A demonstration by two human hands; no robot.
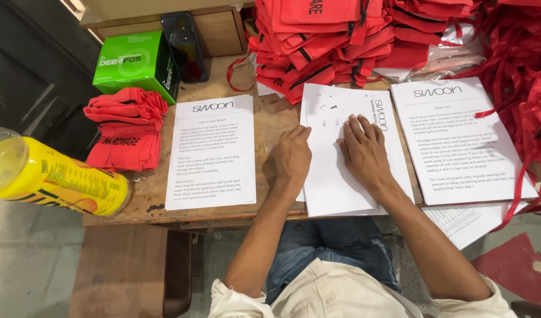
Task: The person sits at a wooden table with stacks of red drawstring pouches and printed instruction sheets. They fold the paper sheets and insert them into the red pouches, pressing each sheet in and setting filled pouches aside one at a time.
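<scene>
A white printed sheet lies in the middle of a worn wooden table. My left hand rests at the sheet's left edge, fingers curled onto the paper. Flat on the sheet's upper middle lies my right hand, fingers spread and pressing down. Neither hand grips anything. Two more printed sheets flank it: one on the left and one on the right.
Stacks of red fabric pouches fill the back of the table, with a smaller pile at left. A green box, a dark phone and a yellow cylindrical container sit at left. Red drawstrings hang at right.
</scene>
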